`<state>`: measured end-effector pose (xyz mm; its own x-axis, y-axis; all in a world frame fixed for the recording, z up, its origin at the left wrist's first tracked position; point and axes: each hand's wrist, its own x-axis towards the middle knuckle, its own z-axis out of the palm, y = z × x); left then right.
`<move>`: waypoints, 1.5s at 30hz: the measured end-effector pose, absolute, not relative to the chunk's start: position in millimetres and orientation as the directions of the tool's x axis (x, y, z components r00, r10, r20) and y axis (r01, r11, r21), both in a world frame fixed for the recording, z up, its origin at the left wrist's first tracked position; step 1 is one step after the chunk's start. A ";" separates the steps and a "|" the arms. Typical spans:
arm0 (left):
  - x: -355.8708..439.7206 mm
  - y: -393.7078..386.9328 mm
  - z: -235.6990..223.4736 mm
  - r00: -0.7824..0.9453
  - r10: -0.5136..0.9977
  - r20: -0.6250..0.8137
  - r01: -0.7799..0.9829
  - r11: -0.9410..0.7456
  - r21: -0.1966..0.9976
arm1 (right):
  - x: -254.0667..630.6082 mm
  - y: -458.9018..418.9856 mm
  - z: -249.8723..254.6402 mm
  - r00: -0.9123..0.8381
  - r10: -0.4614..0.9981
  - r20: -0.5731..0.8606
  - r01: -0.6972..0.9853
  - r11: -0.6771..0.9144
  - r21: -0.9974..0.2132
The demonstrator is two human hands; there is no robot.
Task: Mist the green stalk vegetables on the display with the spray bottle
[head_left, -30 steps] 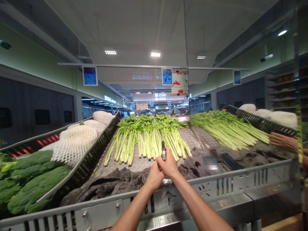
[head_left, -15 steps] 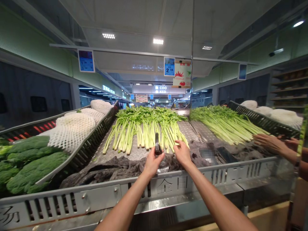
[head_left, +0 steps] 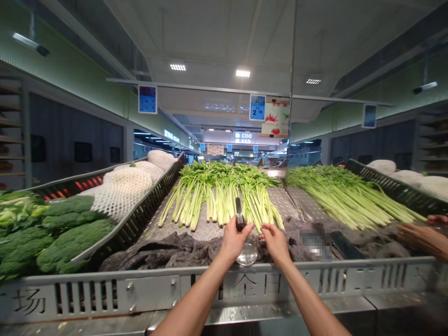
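1. Gray slotted rail [head_left: 191,270] nearest, runs left to right.
2. Left hand [head_left: 231,237]: grip clenched on spray bottle [head_left: 247,255], black trigger head up, clear base just beyond the rail.
3. Right hand [head_left: 277,243] just right of the bottle: grip released, fingers half curled.
4. Dark cloth [head_left: 168,249] bunched behind rail, left and right of bottle.
5. Broccoli [head_left: 75,245] at left; white-netted produce [head_left: 121,186] farther.
6. Celery [head_left: 224,198] beyond both hands, stems near, leaves far, on patterned metal shelf [head_left: 285,200].
7. Mirror [head_left: 325,128] on right reflects celery and a hand.
8. Price tag [head_left: 257,108] hangs far.
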<state>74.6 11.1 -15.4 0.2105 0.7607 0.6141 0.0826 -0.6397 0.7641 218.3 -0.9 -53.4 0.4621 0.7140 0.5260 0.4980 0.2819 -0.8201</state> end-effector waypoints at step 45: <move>101.4 13.6 5.3 0.407 0.700 0.587 0.169 -0.689 0.704 | 247.7 -5.5 -35.1 0.540 0.606 0.584 0.808 -0.180 -0.561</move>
